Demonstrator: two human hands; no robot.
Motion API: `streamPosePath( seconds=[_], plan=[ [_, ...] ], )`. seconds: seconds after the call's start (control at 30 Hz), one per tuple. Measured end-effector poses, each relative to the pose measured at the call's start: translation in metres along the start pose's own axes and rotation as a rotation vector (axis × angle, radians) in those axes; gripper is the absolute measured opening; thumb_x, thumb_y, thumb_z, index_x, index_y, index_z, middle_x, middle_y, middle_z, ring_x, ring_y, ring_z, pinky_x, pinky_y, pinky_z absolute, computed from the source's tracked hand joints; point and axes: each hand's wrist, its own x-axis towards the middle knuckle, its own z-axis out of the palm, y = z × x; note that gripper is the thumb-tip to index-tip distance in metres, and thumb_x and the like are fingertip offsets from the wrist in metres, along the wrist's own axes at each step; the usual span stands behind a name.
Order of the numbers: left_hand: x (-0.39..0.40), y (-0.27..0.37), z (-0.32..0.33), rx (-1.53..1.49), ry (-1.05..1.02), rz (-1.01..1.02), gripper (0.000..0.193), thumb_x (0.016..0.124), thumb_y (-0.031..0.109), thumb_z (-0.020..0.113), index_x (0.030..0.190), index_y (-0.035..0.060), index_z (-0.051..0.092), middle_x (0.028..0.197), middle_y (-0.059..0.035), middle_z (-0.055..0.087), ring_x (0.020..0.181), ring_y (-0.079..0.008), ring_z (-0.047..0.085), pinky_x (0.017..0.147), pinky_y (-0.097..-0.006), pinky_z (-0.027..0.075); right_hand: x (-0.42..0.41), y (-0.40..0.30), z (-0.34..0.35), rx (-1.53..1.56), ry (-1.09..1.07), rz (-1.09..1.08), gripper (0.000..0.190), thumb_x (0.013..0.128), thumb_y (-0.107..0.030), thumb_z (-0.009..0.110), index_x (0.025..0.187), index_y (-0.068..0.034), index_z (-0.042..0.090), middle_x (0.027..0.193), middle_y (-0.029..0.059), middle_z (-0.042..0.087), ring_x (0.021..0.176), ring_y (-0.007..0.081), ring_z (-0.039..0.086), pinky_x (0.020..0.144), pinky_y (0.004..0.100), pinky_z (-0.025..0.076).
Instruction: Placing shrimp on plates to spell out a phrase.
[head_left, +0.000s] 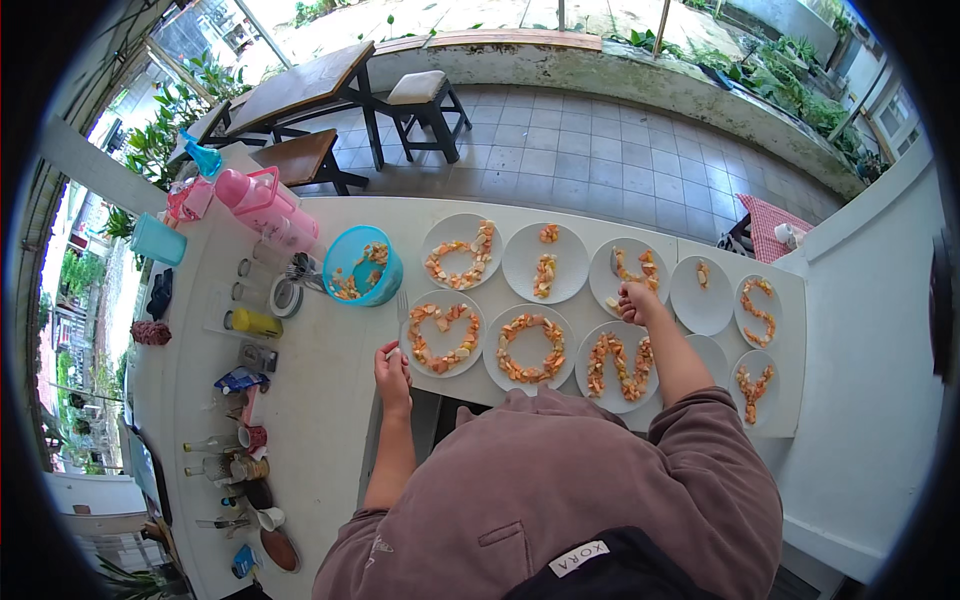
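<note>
My left hand (393, 373) is closed around the handle of a metal fork (403, 306), tines pointing away from me, beside the plate with a heart of chopped fruit pieces (417, 346). Over the near right edge of a white plate (600, 280) is my right hand (637, 302), gripping a metal spoon (614, 262) whose bowl lies among that plate's fruit pieces (646, 273). More white plates bear fruit pieces shaped like letters, a ring (530, 316) and a small mark. One plate (707, 355) is partly hidden by my right arm. A blue plastic bowl (363, 265) holds more pieces.
Left of the bowl stand a pink jug (259, 202), glasses, a yellow-filled container (255, 323) and a bundle of utensils (304, 271). Bottles and cups line the left counter (322, 450). A white wall (862, 360) bounds the right side. A table and stool (429, 97) stand beyond the counter.
</note>
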Motion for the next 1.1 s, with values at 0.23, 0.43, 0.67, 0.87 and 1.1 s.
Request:
streamPosePath(
  seconds=[0.23, 0.43, 0.67, 0.87, 1.1],
  plan=[
    [0.011, 0.007, 0.003, -0.012, -0.015, 0.014, 0.018, 0.086, 0.014, 0.043, 0.101, 0.0062, 0.045, 0.065, 0.0019, 0.044, 0.04, 0.0, 0.028, 0.032, -0.0152, 0.02, -0.031, -0.01, 0.025, -0.107, -0.086, -0.249, 0.016, 0.086, -0.025, 0.039, 0.075, -0.013, 0.039, 0.054, -0.0038, 0.029, 0.039, 0.0051, 0.024, 0.033, 0.0187, 0.02],
    [0.02, 0.012, -0.012, -0.03, -0.007, 0.006, 0.018, 0.086, 0.015, 0.044, 0.101, 0.0055, 0.046, 0.065, 0.0015, 0.045, 0.039, 0.0, 0.029, 0.033, -0.0155, 0.022, -0.041, 0.002, 0.123, -0.775, -0.022, -0.723, 0.016, 0.084, -0.021, 0.043, 0.09, -0.008, 0.05, 0.062, -0.0008, 0.041, 0.049, 0.0075, 0.038, 0.039, 0.0231, 0.032],
    [0.029, 0.015, -0.069, -0.06, 0.11, -0.011, 0.018, 0.086, 0.015, 0.044, 0.101, 0.0057, 0.046, 0.065, 0.0013, 0.046, 0.039, 0.0, 0.029, 0.033, -0.0157, 0.021, -0.052, 0.036, 0.284, -1.055, -0.305, -1.027, 0.015, 0.082, -0.014, 0.049, 0.089, -0.003, 0.057, 0.076, 0.0093, 0.056, 0.066, 0.0166, 0.053, 0.061, 0.0288, 0.042],
    [0.03, 0.028, -0.14, -0.068, 0.249, 0.01, 0.016, 0.086, 0.015, 0.043, 0.1, 0.0077, 0.045, 0.065, 0.0024, 0.044, 0.042, -0.0005, 0.028, 0.035, -0.0159, 0.02, -0.049, 0.034, 0.388, -1.21, -0.269, -1.311, 0.016, 0.078, -0.008, 0.051, 0.091, -0.005, 0.06, 0.084, 0.0152, 0.058, 0.079, 0.0281, 0.056, 0.069, 0.0351, 0.045],
    [0.023, 0.021, -0.219, -0.103, 0.423, -0.022, 0.015, 0.086, 0.015, 0.043, 0.1, 0.0079, 0.046, 0.064, 0.0025, 0.044, 0.042, -0.0005, 0.028, 0.035, -0.016, 0.02, -0.021, 0.032, 0.488, -1.718, -0.115, -1.349, 0.015, 0.076, -0.008, 0.057, 0.09, -0.004, 0.059, 0.098, 0.0169, 0.054, 0.087, 0.0326, 0.055, 0.074, 0.0397, 0.047]
  ],
)
